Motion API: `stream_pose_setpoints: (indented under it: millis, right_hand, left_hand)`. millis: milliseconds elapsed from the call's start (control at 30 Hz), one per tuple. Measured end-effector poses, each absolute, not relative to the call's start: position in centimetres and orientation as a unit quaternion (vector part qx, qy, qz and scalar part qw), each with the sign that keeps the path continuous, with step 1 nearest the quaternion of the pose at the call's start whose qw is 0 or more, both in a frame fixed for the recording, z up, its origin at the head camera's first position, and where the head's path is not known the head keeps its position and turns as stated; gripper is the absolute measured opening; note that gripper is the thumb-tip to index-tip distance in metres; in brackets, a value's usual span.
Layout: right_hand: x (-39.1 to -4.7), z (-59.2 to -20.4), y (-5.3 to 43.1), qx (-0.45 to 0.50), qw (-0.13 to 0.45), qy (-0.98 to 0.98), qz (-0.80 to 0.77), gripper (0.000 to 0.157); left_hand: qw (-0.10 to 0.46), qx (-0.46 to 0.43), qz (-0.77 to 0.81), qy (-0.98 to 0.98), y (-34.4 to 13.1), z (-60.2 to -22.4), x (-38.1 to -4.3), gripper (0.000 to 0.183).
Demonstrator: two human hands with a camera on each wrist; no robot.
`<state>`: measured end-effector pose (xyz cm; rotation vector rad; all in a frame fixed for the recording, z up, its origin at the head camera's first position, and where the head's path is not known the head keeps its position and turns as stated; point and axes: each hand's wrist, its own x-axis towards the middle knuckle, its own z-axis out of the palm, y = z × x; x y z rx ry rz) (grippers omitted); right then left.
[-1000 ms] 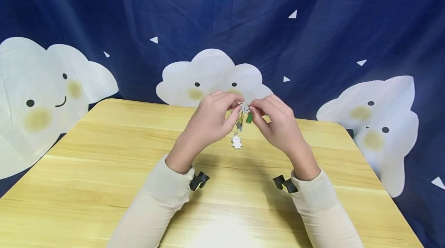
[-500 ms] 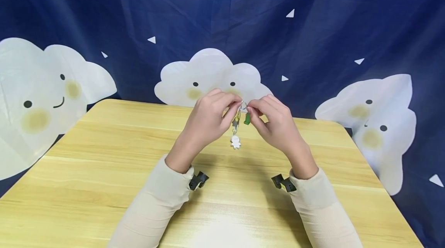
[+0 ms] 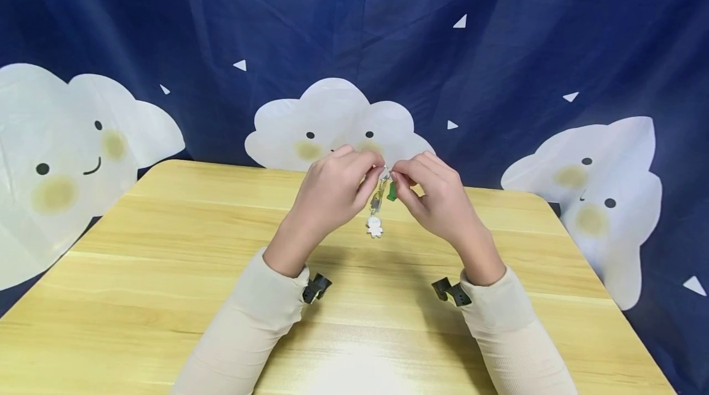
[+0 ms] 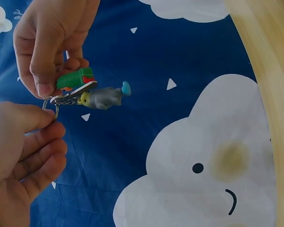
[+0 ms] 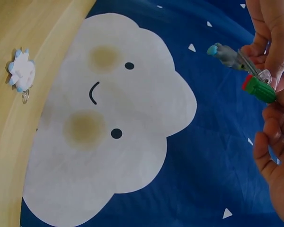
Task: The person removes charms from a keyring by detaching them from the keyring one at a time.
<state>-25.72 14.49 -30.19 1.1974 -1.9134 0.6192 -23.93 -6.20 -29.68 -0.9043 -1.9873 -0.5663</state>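
My left hand (image 3: 340, 186) pinches a metal key ring (image 4: 56, 112) between thumb and forefinger, its other fingers loosely bent. From the opposite side my right hand (image 3: 436, 192) pinches the same ring, fingertips close to the left hand's. Off the ring hang a green charm with a red end (image 4: 75, 79), a grey figure charm with a blue tip (image 4: 106, 98) and a flat silvery piece beside them. All these are held up above the far part of the table. Below them on the wood lies a white figure charm with blue tips (image 5: 22, 72), a small ring (image 5: 25, 96) at its head.
The pale wooden table (image 3: 221, 247) ends at a rounded far edge just past the hands. Behind it hangs a dark blue curtain (image 3: 310, 26) with white clouds and triangles. A black wrist mount (image 3: 317, 288) sits at the left cuff, another (image 3: 451, 291) at the right.
The fingertips of both hands have drawn slightly closer together, covering more of the ring. The hanging charms have swung and turned a little; the white charm stays put on the table.
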Motion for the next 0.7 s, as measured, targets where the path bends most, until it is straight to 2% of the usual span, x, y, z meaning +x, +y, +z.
stream_pose_setpoints:
  millis: [333, 567, 700]
  right_hand:
    - [-25.73, -30.33, 14.36, 0.475, 0.380, -0.756, 0.240, 0.006]
    - [-25.67, -30.31, 14.31, 0.471, 0.379, -0.762, 0.233, 0.012]
    - [-25.67, -30.31, 14.32, 0.474, 0.384, -0.758, 0.233, 0.009]
  left_hand:
    - [0.430, -0.361, -0.239, -0.793, -6.30, -29.62, -23.97, 0.009]
    - [0.427, -0.367, -0.251, -0.788, -6.37, -29.63, -24.09, 0.008]
    - [0.418, -0.364, -0.245, -0.795, -6.41, -29.76, -24.11, 0.006]
